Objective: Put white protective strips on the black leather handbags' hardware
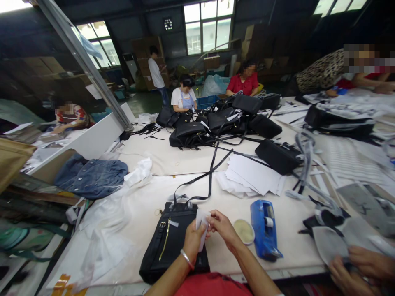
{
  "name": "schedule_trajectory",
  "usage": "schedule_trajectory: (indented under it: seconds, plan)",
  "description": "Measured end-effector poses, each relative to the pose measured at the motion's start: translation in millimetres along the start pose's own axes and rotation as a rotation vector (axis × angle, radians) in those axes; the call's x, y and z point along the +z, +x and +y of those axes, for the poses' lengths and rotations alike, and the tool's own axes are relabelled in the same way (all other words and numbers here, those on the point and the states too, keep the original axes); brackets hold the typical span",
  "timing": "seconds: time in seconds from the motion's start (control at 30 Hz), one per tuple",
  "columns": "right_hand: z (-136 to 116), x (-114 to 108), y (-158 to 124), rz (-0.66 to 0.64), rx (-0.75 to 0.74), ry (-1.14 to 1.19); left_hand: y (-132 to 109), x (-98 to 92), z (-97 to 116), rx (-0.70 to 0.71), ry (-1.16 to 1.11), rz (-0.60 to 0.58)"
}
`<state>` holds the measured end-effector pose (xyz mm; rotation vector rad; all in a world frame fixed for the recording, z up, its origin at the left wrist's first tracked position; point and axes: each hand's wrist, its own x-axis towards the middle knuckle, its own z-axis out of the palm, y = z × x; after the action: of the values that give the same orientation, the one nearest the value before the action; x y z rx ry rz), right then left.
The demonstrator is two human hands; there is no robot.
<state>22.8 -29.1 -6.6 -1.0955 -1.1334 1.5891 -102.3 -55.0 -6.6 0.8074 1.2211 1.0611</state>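
A black bag with a gold zipper lies flat on the table before me, its thin straps stretching away over the tabletop. Above the bag's right side, my left hand, with a bangle at the wrist, is closed on a folded piece of white paper. The fingertips of my right hand pinch the same paper near its upper right edge. Just right of my hands are a round, pale, shallow container and a blue tape dispenser.
A stack of white sheets lies beyond the dispenser. Black bags are heaped farther back. A denim garment and white thin material lie left. Another person's hands work at the lower right; several people sit or stand behind.
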Motion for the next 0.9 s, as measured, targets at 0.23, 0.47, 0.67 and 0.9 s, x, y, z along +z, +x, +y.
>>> schedule_trajectory:
  seconds: [0.23, 0.47, 0.67, 0.9]
  plan:
    - [12.9, -3.5, 2.8, 0.122, -0.049, -0.022, 5.7, 1.5, -10.0, 0.047, 0.039, -0.013]
    - [18.2, 1.9, 6.7, 0.271, 0.003, -0.005, 2.3, 9.1, -11.2, 0.278, 0.205, 0.134]
    - [34.9, -1.1, 10.0, 0.335, 0.112, 0.134, -1.2, 10.4, -8.8, 0.389, 0.418, 0.039]
    - [34.6, 2.8, 11.0, 0.326, 0.162, 0.320, 14.6, 3.4, -27.9, 0.399, 0.645, -0.020]
